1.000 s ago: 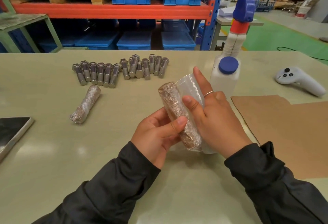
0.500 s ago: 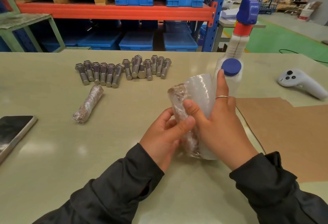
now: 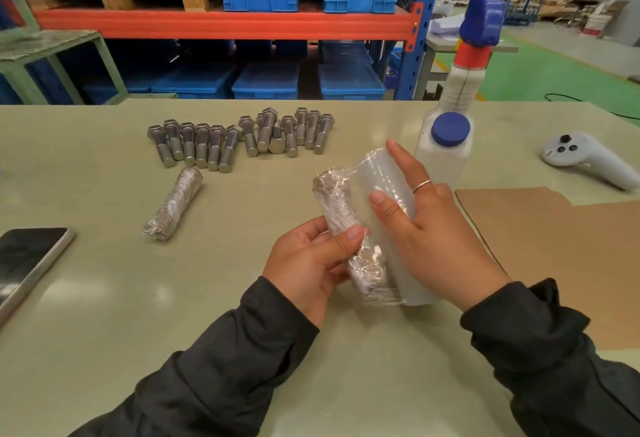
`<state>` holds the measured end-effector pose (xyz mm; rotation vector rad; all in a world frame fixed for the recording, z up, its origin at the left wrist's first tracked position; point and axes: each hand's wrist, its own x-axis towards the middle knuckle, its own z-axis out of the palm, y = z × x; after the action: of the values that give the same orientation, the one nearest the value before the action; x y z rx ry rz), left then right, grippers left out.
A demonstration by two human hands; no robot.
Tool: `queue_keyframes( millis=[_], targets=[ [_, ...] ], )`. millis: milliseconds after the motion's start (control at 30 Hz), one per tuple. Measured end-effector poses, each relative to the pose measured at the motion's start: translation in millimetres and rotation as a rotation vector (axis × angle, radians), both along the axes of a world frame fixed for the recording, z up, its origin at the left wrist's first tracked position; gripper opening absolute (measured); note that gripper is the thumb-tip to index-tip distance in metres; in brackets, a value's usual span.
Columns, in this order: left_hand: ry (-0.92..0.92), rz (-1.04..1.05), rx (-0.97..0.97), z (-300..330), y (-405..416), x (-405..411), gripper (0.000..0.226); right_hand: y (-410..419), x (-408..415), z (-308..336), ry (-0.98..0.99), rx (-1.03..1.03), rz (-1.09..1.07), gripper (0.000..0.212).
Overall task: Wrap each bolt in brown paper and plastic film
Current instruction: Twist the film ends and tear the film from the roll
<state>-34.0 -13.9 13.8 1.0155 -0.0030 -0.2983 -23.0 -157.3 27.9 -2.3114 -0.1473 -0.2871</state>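
Note:
My left hand [image 3: 311, 260] grips a paper-wrapped bolt [image 3: 341, 215] partly covered in clear film, held just above the table's middle. Right beside it, my right hand [image 3: 426, 229] holds the roll of plastic film [image 3: 388, 191], and film stretches from the roll onto the bolt. A finished wrapped bolt [image 3: 175, 203] lies on the table to the left. Behind it, several bare steel bolts [image 3: 239, 137] lie in a row. Sheets of brown paper [image 3: 561, 256] lie flat at the right.
A white spray bottle [image 3: 450, 132] with a blue cap stands just behind my right hand. A white controller [image 3: 585, 159] lies at the far right. A phone [image 3: 27, 260] rests at the left edge. Blue crates fill the rack beyond the table.
The film roll has swung to the right of the bolt and a short stretch of film now spans between them. My left hand has kept its grip on the bolt's lower half.

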Motion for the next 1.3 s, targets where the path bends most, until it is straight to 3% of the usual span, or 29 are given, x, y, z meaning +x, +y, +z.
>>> queue_keyframes(
  millis=[200,400,567,833,933,1100,1300],
  targets=[
    [-0.068,-0.100,-0.030,4.5,5.2,-1.2,0.037,5.5,-0.6,2.5,-0.048,-0.027,-0.023,0.056],
    [-0.040,-0.153,-0.104,2.1,5.2,0.0,0.020,10.1,-3.1,-1.7,-0.074,0.072,-0.030,0.058],
    [-0.045,-0.166,-0.143,0.5,2.6,0.0,0.038,9.0,-2.8,-3.4,-0.071,0.080,0.012,0.058],
    [-0.032,-0.101,-0.154,1.4,6.6,1.0,0.041,8.1,-2.8,-6.2,-0.017,0.270,0.093,0.050],
    [-0.023,-0.114,-0.154,4.1,8.4,1.4,0.041,7.1,-3.5,-7.5,0.014,0.315,0.082,0.059],
    [-0.078,-0.001,0.039,2.3,2.8,0.8,0.057,6.7,-6.9,-2.8,0.037,0.360,0.078,0.068],
    [-0.075,0.152,0.138,-1.8,7.9,2.9,0.044,8.0,-9.2,1.6,0.075,0.367,0.048,0.089]
  ],
)
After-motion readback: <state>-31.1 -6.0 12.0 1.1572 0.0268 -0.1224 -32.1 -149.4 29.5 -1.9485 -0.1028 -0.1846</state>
